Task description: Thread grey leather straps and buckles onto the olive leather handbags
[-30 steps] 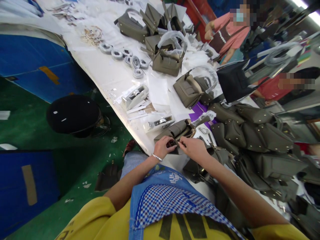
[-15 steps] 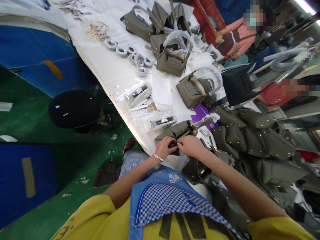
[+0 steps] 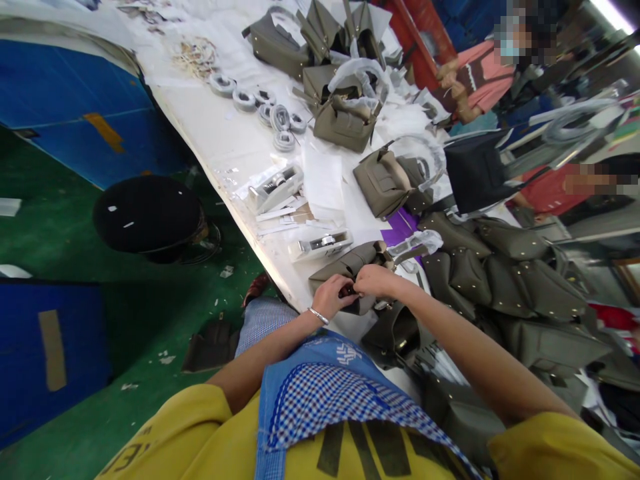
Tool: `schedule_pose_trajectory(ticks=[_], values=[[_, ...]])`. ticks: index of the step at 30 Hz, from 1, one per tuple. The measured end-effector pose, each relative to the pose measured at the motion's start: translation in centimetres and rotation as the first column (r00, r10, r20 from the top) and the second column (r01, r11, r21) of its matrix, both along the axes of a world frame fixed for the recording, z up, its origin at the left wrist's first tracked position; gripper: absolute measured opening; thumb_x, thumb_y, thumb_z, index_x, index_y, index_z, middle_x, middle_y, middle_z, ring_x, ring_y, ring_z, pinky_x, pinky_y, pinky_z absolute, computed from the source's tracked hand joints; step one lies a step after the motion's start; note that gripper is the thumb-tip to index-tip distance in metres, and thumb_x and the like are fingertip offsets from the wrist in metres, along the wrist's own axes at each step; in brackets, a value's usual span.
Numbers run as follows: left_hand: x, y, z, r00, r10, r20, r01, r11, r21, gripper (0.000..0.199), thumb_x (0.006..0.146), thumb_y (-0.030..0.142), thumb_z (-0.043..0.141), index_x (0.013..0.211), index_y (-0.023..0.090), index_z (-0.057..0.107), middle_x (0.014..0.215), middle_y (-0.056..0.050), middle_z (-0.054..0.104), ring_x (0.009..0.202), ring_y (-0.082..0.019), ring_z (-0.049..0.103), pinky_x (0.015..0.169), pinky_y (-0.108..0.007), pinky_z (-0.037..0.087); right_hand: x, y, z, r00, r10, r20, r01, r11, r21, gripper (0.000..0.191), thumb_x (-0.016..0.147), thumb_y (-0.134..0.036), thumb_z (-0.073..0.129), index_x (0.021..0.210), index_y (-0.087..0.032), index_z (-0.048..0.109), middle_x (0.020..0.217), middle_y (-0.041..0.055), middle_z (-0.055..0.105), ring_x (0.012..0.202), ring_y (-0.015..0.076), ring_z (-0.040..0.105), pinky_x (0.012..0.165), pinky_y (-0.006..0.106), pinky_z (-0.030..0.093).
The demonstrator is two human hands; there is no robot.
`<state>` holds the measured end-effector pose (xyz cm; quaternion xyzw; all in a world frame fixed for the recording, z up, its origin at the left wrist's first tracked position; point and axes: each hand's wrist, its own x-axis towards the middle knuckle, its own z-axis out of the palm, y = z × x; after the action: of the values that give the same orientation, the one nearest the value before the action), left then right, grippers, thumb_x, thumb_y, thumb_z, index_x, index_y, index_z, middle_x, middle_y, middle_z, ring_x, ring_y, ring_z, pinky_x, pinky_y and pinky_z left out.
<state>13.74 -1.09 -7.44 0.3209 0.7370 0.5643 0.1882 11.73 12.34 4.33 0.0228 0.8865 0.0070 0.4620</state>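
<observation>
An olive-brown handbag (image 3: 342, 264) lies on the near edge of the white table, its handle partly wrapped in clear plastic (image 3: 423, 241). My left hand (image 3: 332, 296), with a silver bracelet at the wrist, grips the bag's near part, thumb and fingers bent round it. Close against it, my right hand (image 3: 376, 281) is closed in a pinch on the same part of the bag. The small piece between the fingertips is dark and mostly hidden. Just beyond the bag stands a white tape dispenser (image 3: 321, 245).
Rolls of grey tape (image 3: 280, 119) and a second tape dispenser (image 3: 278, 188) lie farther along the table (image 3: 200, 123). Piled handbags (image 3: 505, 273) crowd the right. A black stool (image 3: 147, 215) stands at left. Across the table are two people, one in a pink top (image 3: 487, 77).
My right hand has turned slightly and its wrist has risen a little, staying against the left. The wrapped handle has shifted slightly. The view has moved a little.
</observation>
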Motion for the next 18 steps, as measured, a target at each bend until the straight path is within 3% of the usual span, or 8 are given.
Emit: schedule_pose_trajectory(ticks=[3,7,12,15,18], values=[[-0.7,-0.2,0.0,0.998,-0.047,-0.041,0.044,0.997,-0.060,0.031,0.078,0.038,0.063,0.106,0.024,0.061,0.092,-0.002,0.059,0.076,-0.014,0.058,0.067,-0.025,0.048,0.7,0.4,0.1,0.996,-0.061,-0.068,0.065,0.996,0.056,0.024,0.075,-0.028,0.051,0.073,-0.020,0.074,0.079,0.0090,0.072,0.075,0.0217,0.065,0.057,0.027,0.039],[-2.5,-0.6,-0.1,0.961,-0.195,-0.194,0.175,0.978,-0.116,0.037,0.081,0.035,0.059,0.117,0.029,0.057,0.099,-0.003,0.060,0.087,-0.017,0.058,0.073,-0.027,0.048,2.3,1.0,0.6,0.979,-0.052,-0.198,0.057,0.998,0.019,0.031,0.084,-0.040,0.045,0.082,-0.024,0.071,0.083,0.0051,0.071,0.078,0.0202,0.063,0.056,0.026,0.034],[-5.4,-0.1,0.7,0.868,-0.315,-0.385,0.320,0.946,-0.052,0.035,0.073,0.029,0.069,0.107,0.027,0.063,0.114,-0.007,0.058,0.111,-0.025,0.050,0.092,-0.038,0.042,4.2,1.1,1.0,0.957,-0.062,-0.284,0.071,0.997,0.022,0.031,0.088,-0.042,0.042,0.083,-0.023,0.066,0.079,0.0035,0.069,0.073,0.0182,0.060,0.054,0.025,0.028],[-6.7,0.5,1.0,0.822,-0.412,-0.392,0.419,0.905,-0.072,0.037,0.067,0.023,0.074,0.102,0.029,0.064,0.122,-0.005,0.057,0.121,-0.025,0.045,0.104,-0.044,0.030,5.0,1.1,0.7,0.946,-0.095,-0.310,0.099,0.995,-0.002,0.032,0.091,-0.041,0.040,0.083,-0.023,0.065,0.078,0.0033,0.068,0.071,0.0168,0.059,0.056,0.025,0.029],[-7.7,1.0,0.8,0.786,-0.529,-0.320,0.527,0.844,-0.100,0.038,0.068,0.026,0.073,0.105,0.031,0.063,0.108,-0.002,0.065,0.107,-0.020,0.055,0.102,-0.038,0.032,5.7,1.0,0.3,0.934,-0.150,-0.323,0.144,0.989,-0.042,0.032,0.092,-0.040,0.038,0.085,-0.022,0.063,0.078,0.0033,0.068,0.070,0.0160,0.059,0.057,0.025,0.030]])
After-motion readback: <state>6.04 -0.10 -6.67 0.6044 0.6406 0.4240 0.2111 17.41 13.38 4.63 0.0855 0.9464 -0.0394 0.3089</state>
